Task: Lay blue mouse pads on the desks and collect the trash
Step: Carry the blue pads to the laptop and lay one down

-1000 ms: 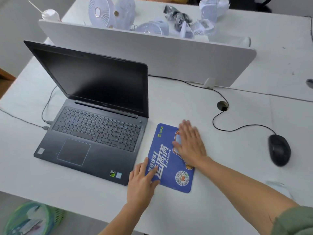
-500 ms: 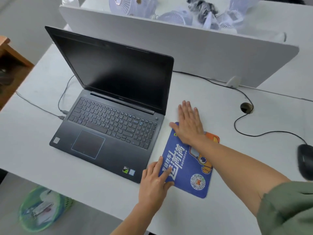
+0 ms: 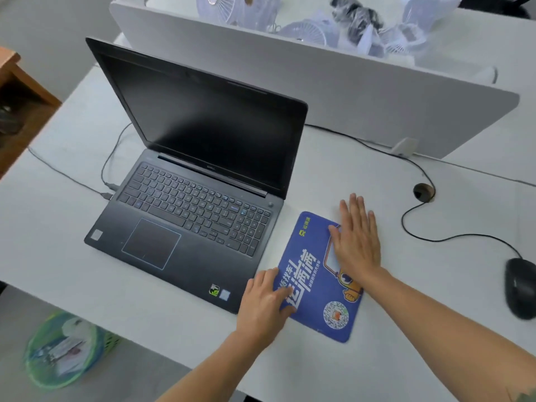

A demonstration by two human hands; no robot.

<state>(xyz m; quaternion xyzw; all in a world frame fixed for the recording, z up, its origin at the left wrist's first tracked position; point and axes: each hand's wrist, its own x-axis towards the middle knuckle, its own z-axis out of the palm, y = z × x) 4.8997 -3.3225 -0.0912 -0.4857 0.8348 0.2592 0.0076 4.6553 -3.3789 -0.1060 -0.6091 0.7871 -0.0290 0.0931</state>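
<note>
A blue mouse pad point(image 3: 313, 274) with white lettering and a QR code lies flat on the white desk point(image 3: 377, 358), just right of an open dark laptop point(image 3: 191, 216). My right hand point(image 3: 358, 242) presses flat on the pad's upper right part, fingers spread and reaching past its far edge. My left hand point(image 3: 262, 306) rests palm down on the pad's lower left edge, next to the laptop's front corner. Neither hand holds anything.
A black mouse point(image 3: 520, 287) sits at the right, its cable running to a desk hole point(image 3: 423, 192). A white divider panel point(image 3: 348, 91) stands behind the laptop, with small white fans point(image 3: 307, 29) beyond it. A green waste basket point(image 3: 62, 348) stands on the floor at lower left.
My right hand has slid across the pad's upper part, first toward its far edge, then to the right side. The left hand stays on the lower left edge. The view shifted left.
</note>
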